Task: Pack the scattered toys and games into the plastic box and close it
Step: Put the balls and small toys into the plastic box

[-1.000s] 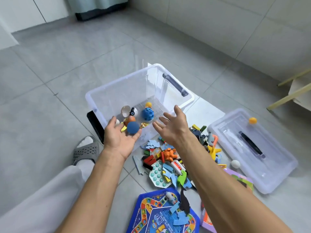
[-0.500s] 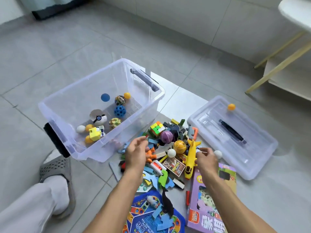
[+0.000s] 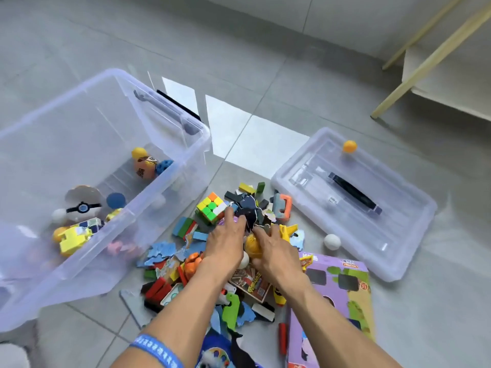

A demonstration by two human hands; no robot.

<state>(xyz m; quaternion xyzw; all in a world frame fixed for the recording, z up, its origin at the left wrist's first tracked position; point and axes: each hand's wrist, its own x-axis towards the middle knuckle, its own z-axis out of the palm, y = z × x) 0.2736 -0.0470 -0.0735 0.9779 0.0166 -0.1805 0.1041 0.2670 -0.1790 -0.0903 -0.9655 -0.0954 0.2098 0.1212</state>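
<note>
Both hands were down in the heap of loose toys on the tiled floor (image 3: 305, 62), between the open plastic box (image 3: 111, 224) and its lid (image 3: 393, 245). The left hand (image 3: 225, 248) lay palm-down with its fingers curled over a purple ball (image 3: 225, 222) just below the puzzle cube (image 3: 211, 207). The right hand (image 3: 276, 253) lay beside it, fingers bent over a yellow ribbed ball (image 3: 252, 245); whether either had yet closed fully on its ball could not be told, since the fingertips were buried among dark puzzle pieces (image 3: 249, 208). The box stood tilted to the left of the heap and held a few balls and figures at its near end, so most of the packing appeared to be ahead. The step looked like a two-handed gather. It would go best by cupping the round things from beneath, drawing the hands together so nothing rolled free, then lifting over the box's near rim and letting go low inside. Flat puzzle bits would likely slip between the fingers, so sweeping them into a pile first seemed wiser. A white ball (image 3: 332, 241) rested against the lid's near edge and an orange ball (image 3: 349, 146) sat on the lid by its far edge; both needed collecting before the lid could go on. The purple game box (image 3: 345, 301) lay along the heap's right edge.
</note>
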